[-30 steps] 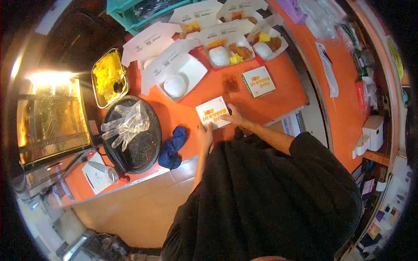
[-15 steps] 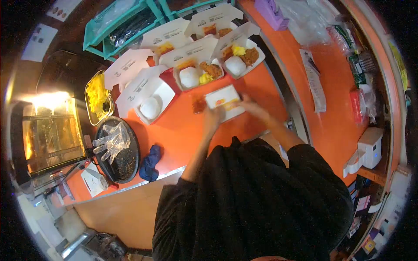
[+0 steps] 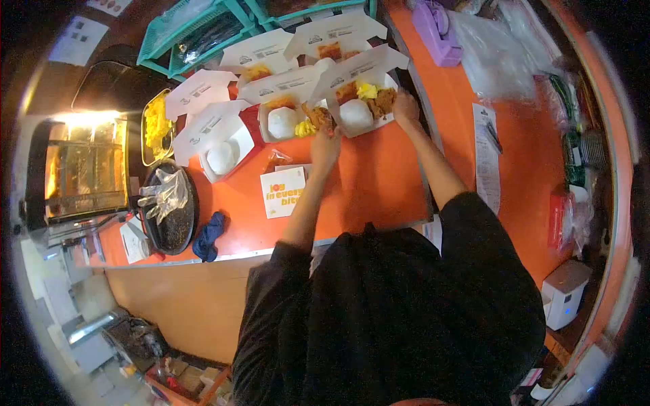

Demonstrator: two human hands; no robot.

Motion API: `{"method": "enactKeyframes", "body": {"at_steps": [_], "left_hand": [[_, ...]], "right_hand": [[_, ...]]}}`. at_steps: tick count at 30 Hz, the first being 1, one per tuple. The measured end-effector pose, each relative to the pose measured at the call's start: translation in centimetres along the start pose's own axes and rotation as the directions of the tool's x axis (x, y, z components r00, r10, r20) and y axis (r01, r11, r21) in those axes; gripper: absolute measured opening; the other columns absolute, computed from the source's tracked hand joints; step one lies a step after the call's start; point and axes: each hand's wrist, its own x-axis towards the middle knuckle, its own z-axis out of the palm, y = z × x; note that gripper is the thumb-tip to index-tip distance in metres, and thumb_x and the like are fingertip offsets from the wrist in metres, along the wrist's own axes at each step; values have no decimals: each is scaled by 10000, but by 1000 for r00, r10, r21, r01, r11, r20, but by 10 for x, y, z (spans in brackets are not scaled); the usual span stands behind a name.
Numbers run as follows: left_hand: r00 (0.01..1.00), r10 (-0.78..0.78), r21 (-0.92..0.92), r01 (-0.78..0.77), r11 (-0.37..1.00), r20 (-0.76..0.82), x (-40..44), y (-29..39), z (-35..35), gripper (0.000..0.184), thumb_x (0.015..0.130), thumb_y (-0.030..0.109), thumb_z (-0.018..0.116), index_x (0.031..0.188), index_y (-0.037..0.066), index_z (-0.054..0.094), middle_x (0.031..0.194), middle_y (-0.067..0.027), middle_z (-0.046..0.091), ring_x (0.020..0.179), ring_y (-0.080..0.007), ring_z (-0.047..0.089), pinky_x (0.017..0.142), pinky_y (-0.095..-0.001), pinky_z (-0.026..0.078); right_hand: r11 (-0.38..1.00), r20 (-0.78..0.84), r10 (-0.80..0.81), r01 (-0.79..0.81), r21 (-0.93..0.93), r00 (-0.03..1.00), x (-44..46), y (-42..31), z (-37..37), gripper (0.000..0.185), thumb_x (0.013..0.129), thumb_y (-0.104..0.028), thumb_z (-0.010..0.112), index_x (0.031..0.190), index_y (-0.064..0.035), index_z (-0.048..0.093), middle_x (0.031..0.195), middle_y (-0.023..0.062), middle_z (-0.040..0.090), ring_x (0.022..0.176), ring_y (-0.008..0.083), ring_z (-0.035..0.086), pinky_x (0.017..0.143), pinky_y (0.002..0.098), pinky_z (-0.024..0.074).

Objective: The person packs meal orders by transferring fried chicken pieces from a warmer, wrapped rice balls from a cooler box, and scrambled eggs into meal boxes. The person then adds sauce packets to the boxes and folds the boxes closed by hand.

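My left hand [image 3: 326,141] is at the near left corner of an open white meal box [image 3: 374,122], its fingers closed on the edge. The fingers of my right hand [image 3: 405,108] are closed on the right side of the same box. A white rice mound [image 3: 355,114], yellow scrambled egg [image 3: 367,91] and fried chicken [image 3: 385,102] lie inside it. Left of it, another open box holds a rice mound [image 3: 282,124] and chicken partly hidden by my left hand. By my left forearm lies a small printed white box [image 3: 283,193], beside a clear sauce packet [image 3: 277,160].
More open meal boxes [image 3: 233,139] stand behind and to the left on the orange counter [image 3: 379,183]. Farther left are a tray of yellow egg [image 3: 157,128], a black pan [image 3: 177,230] with a plastic glove [image 3: 166,194], and a dark cloth [image 3: 209,237]. Teal baskets [image 3: 196,44] stand behind.
Both hands have left the small printed box, which now lies farther left with its lettering up. They have moved out to the right-hand meal box. The camera view has shifted slightly.
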Motion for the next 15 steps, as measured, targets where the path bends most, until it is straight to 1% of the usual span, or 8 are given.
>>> {"method": "enactKeyframes", "body": {"at_steps": [1, 5, 9, 10, 11, 12, 13, 15], "left_hand": [[989, 53, 48, -47, 998, -138, 7, -2, 17, 338, 754, 179, 524, 1049, 19, 483, 705, -204, 577, 667, -371, 559, 600, -433, 427], [962, 139, 179, -98, 979, -233, -5, 3, 20, 267, 757, 133, 497, 1000, 23, 488, 628, -200, 561, 613, -389, 546, 567, -455, 421], [987, -31, 127, 51, 991, -156, -49, 17, -4, 249, 751, 116, 503, 984, 45, 453, 612, -183, 561, 588, -374, 549, 536, -452, 424], [982, -104, 128, 125, 984, -160, -58, 20, -7, 261, 746, 123, 517, 986, 55, 440, 615, -173, 565, 576, -368, 548, 526, -449, 425], [981, -108, 130, 130, 983, -160, -71, 13, -9, 261, 746, 123, 517, 986, 55, 440, 615, -173, 565, 576, -368, 548, 526, -449, 425], [990, -46, 113, 62, 992, -135, -84, 0, -10, 275, 743, 132, 532, 990, 58, 436, 597, -157, 564, 552, -364, 545, 512, -443, 425], [994, 14, 94, -4, 996, -110, -91, -5, -13, 290, 740, 141, 547, 994, 60, 432, 580, -141, 563, 528, -361, 542, 498, -438, 425], [999, -25, 12, 26, 1000, -33, -100, -10, -17, 309, 740, 149, 556, 1009, 60, 434, 637, -159, 569, 593, -360, 551, 543, -427, 435]], "right_hand": [[999, 1, -13, 13, 34, 1000, -7, 5, 0, 231, 787, -89, 390, 948, 31, 502, 849, 234, 551, 791, 355, 556, 658, 432, 453], [991, 44, -56, 50, 124, 997, -60, 28, 7, 242, 802, -83, 381, 993, 18, 490, 885, 232, 547, 804, 367, 548, 655, 431, 451], [980, 65, -34, 21, 196, 997, -127, 35, 1, 255, 808, -83, 399, 1034, 6, 478, 874, 231, 547, 797, 371, 547, 669, 420, 443], [966, -3, -117, 115, 231, 993, -141, 32, -12, 288, 780, -69, 447, 1060, -3, 462, 826, 231, 552, 760, 378, 548, 633, 425, 443], [943, -73, -194, 207, 260, 978, -153, 31, -19, 340, 752, -54, 495, 1086, -12, 445, 777, 230, 557, 722, 386, 549, 597, 430, 443], [942, -71, -195, 207, 263, 978, -162, 33, -20, 340, 752, -54, 495, 1086, -12, 445, 777, 230, 557, 722, 386, 549, 597, 430, 443], [938, -19, -195, 192, 288, 981, -169, 39, -22, 330, 753, -66, 503, 1073, -4, 453, 794, 230, 556, 738, 385, 547, 617, 431, 439], [933, 42, -196, 173, 316, 980, -182, 51, -18, 320, 754, -78, 510, 1060, 3, 460, 810, 230, 555, 754, 384, 545, 637, 432, 435]]}}
